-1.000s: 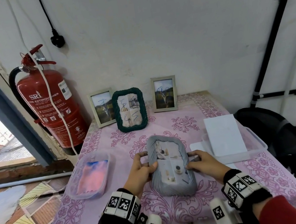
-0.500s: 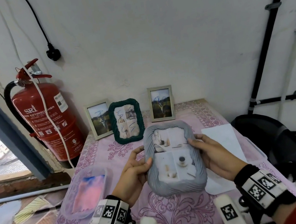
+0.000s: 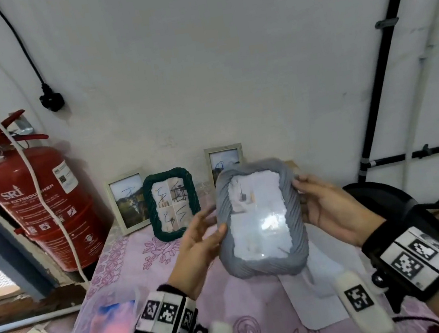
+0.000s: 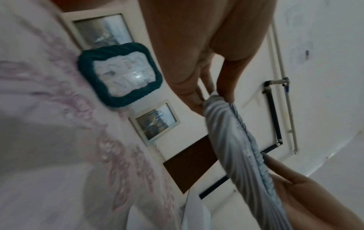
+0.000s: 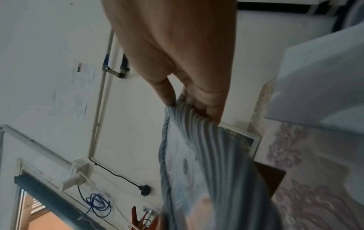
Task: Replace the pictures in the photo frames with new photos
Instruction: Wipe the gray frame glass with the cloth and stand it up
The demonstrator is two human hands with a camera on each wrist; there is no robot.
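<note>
Held clear of the tabletop (image 3: 147, 265), the grey rope-wrapped rectangular photo frame (image 3: 260, 220) looks light, rigid, glass-fronted – fragile, I judge – so both hands, left hand (image 3: 198, 243) and right hand (image 3: 329, 207), rightly pinch its padded side edges.

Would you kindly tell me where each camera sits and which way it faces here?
Head: worn on the head, looking forward and down at the grey rope-textured photo frame; the left hand and right hand both show.
Left wrist: looks along the left hand at the frame's edge, with the green rope-textured photo frame beyond.
Right wrist: looks along the right hand at the opposite edge.
All views share the grey frame.
</note>
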